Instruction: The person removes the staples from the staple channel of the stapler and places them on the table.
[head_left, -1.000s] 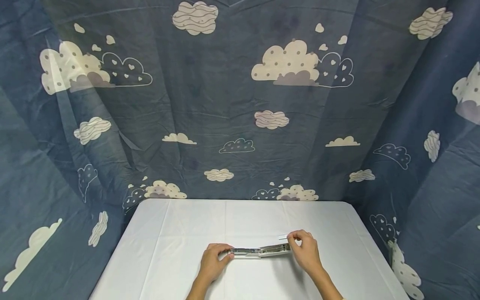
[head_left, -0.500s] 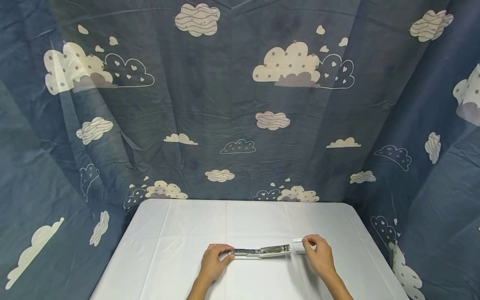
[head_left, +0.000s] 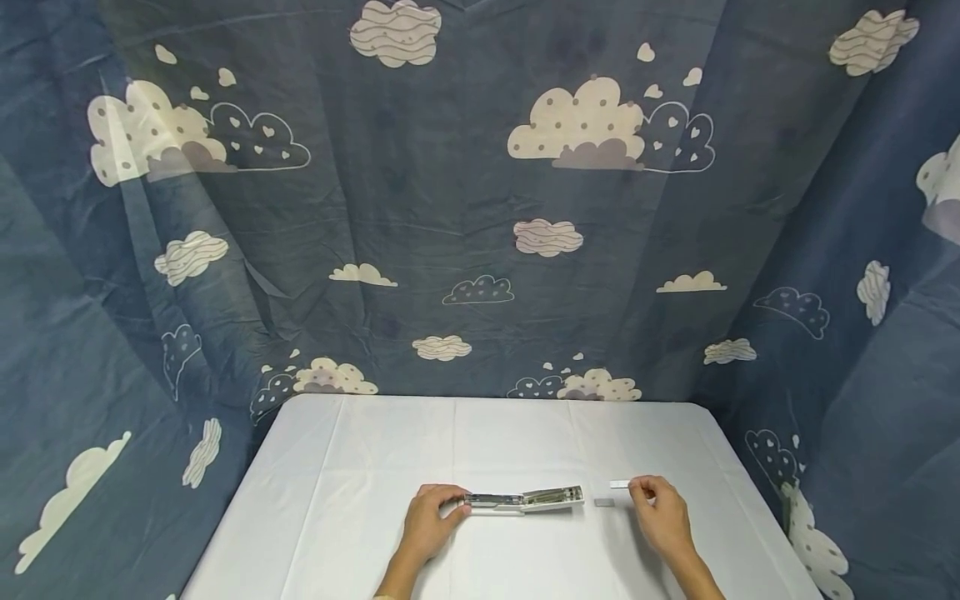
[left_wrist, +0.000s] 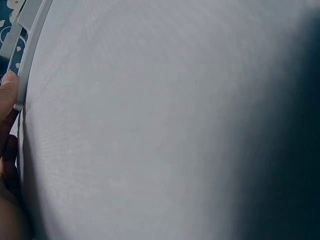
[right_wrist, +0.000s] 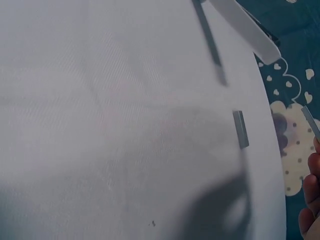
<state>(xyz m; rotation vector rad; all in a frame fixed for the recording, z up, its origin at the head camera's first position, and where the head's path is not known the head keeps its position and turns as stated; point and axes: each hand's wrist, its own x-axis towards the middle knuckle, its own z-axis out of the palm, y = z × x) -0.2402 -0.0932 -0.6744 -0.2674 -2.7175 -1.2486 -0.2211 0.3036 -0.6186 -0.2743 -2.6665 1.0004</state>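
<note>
A stapler (head_left: 522, 500) lies swung open flat on the white table (head_left: 360, 467). My left hand (head_left: 448, 509) grips its left end; in the left wrist view, fingers (left_wrist: 7, 102) curl beside the stapler's white edge (left_wrist: 29, 55). My right hand (head_left: 642, 489) is to the right of the stapler, apart from it. It pinches a thin staple strip (head_left: 619, 484) just above the table. A short grey staple piece (head_left: 603, 502) lies on the cloth between the stapler and that hand. The right wrist view shows this piece (right_wrist: 240, 129), the stapler's white end (right_wrist: 247, 32) and the held strip (right_wrist: 310, 121).
A blue cloud-print curtain (head_left: 480, 208) hangs behind the table and on both sides. The table's far edge meets it; the right edge (head_left: 750, 492) drops off close to my right hand.
My right hand has moved right, away from the stapler's right end, carrying the staple strip. A short staple piece now lies on the cloth. The left hand has stayed put.
</note>
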